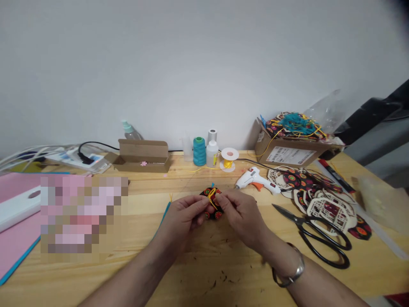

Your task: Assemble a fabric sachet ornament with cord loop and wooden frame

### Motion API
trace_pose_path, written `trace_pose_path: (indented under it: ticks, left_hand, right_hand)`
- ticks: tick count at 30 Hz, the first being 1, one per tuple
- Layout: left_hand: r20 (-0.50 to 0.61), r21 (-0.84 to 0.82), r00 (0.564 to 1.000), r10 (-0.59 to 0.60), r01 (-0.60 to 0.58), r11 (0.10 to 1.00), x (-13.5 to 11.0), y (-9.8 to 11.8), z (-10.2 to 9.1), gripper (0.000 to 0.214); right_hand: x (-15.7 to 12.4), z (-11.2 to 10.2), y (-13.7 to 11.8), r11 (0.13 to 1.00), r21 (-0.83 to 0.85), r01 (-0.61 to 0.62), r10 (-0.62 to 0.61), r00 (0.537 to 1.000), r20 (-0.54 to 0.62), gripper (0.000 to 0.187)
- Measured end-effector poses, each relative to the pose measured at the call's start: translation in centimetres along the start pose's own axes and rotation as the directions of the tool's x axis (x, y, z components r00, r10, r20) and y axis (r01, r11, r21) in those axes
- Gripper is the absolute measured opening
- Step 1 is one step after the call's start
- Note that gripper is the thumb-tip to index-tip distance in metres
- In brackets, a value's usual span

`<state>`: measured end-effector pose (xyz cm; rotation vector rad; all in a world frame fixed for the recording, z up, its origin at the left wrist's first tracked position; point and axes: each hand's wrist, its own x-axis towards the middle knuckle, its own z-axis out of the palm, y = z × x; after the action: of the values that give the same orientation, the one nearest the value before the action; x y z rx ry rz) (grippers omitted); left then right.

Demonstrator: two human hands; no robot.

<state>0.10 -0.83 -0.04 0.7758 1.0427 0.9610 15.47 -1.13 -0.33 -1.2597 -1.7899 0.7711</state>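
Observation:
A small dark fabric piece with red and green round patterns is at the middle of the table, between my hands. Yellow cord forms a loop over its front. My left hand pinches the cord from the left, thumb against fingers. From the other side, my right hand pinches the cord at the loop's right edge. Teal cord with a yellow end lies beside my left wrist. Behind my hands stands a white spool of yellow cord. Parts of the fabric piece are hidden by my fingers.
Black-handled scissors lie right of my right hand, near wooden cutouts. A white glue gun rests behind it. Teal thread, a white bottle and cardboard boxes line the wall. A pink mat lies left.

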Motion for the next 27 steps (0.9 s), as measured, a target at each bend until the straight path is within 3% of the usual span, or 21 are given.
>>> trace_pose_path:
  ticks: [3,5,12,17,21,27]
  left_hand:
    - [0.028,0.077,1.0,0.006,-0.008,0.997,-0.1,-0.18,0.0,0.018]
    - [0.065,0.146,0.998,-0.001,-0.009,0.989,-0.22,-0.31,0.05,0.019]
    - [0.074,0.261,0.997,0.008,-0.027,0.965,-0.8,-0.5,0.69,0.018]
    - [0.052,0.187,0.999,0.009,-0.018,0.982,-0.58,-0.58,0.57,0.022]
    - [0.03,0.208,0.997,0.068,-0.073,0.975,-0.29,-0.45,0.24,0.022]
    - [0.036,0.209,0.999,0.041,-0.048,0.977,-0.42,-0.27,0.32,0.021]
  right_hand:
    - [0.69,0.05,0.37,0.925,0.283,-0.255,0.218,0.964,0.153,0.028]
    - [0.87,0.07,0.38,0.87,0.375,-0.32,0.267,0.945,0.188,0.023]
    - [0.71,0.22,0.34,0.921,0.28,-0.272,0.259,0.962,0.083,0.015]
    - [0.91,0.15,0.52,0.883,0.334,-0.329,0.266,0.938,0.221,0.029]
    - [0.89,0.03,0.05,0.778,0.458,-0.429,0.284,0.892,0.353,0.028]
    - [0.8,0.19,-0.38,0.72,0.523,-0.456,0.329,0.888,0.322,0.019]
